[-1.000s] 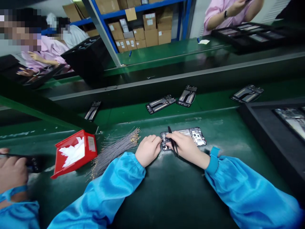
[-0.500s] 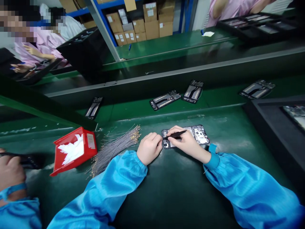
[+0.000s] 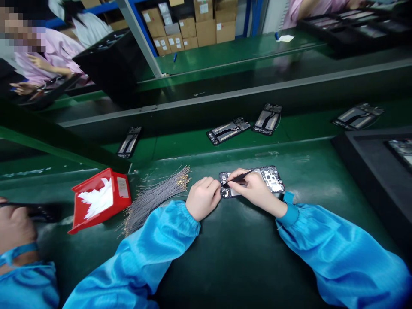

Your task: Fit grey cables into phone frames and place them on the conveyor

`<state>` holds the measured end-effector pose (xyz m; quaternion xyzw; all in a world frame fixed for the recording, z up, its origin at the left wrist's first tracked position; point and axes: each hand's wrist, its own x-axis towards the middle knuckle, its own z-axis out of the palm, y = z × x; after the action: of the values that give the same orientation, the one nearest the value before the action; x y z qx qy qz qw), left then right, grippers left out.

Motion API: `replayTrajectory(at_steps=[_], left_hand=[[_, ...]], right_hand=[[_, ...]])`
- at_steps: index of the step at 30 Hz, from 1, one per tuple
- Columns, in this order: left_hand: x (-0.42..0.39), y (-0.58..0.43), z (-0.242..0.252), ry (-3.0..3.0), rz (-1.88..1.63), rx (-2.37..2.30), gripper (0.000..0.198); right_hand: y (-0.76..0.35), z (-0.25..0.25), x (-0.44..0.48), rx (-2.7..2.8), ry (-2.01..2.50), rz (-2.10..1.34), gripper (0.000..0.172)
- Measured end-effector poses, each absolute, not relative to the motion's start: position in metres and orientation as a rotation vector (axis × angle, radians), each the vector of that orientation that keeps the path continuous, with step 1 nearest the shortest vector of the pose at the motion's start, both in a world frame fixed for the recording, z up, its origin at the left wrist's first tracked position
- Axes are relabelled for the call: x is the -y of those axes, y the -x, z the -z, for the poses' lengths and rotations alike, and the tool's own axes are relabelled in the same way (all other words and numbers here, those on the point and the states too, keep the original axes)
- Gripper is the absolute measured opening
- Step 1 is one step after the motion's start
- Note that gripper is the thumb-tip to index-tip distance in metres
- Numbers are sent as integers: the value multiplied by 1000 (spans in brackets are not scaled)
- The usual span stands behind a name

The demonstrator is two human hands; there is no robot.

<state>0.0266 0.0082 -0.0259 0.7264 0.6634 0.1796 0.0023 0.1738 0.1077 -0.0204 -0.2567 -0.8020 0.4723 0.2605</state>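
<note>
while white scraps (image 3: 96, 201) fill the red tray (image 3: 100, 219), right fingers (image 3: 247, 185) pinch tweezers (image 3: 246, 174), left fingers (image 3: 210, 187) grip the phone (image 3: 273, 179).

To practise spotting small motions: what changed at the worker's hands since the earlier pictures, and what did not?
The right hand swung its black tweezers from pointing away to lying crosswise, tip leftward at the left end of the phone frame; its grip stayed shut. The left hand stayed curled at that end; frame, wire bundle and red tray unmoved.

five loose phone frames (image 3: 273, 180), one red bin (image 3: 100, 201), one wire bundle (image 3: 154, 196).
</note>
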Motion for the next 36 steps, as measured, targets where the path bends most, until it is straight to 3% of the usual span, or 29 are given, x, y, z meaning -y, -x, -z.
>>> replayTrajectory(at_steps=[20,23,29,36], left_hand=[[-8,-25,22,-2238,-522,-2044,12],[-9,-14,18,-2186,-478,-2014,8],[-7,-10,7,-2504,-248,-1718,11],[-4,-32,8,-2751,-123,-1622,14]], right_hand=[[-174,18,-96,2428,307,-927,10],[-186,19,-107,2299,429,-916,8],[-245,27,-145,2137,1046,-485,10],[-254,28,-124,2245,863,-715,7]])
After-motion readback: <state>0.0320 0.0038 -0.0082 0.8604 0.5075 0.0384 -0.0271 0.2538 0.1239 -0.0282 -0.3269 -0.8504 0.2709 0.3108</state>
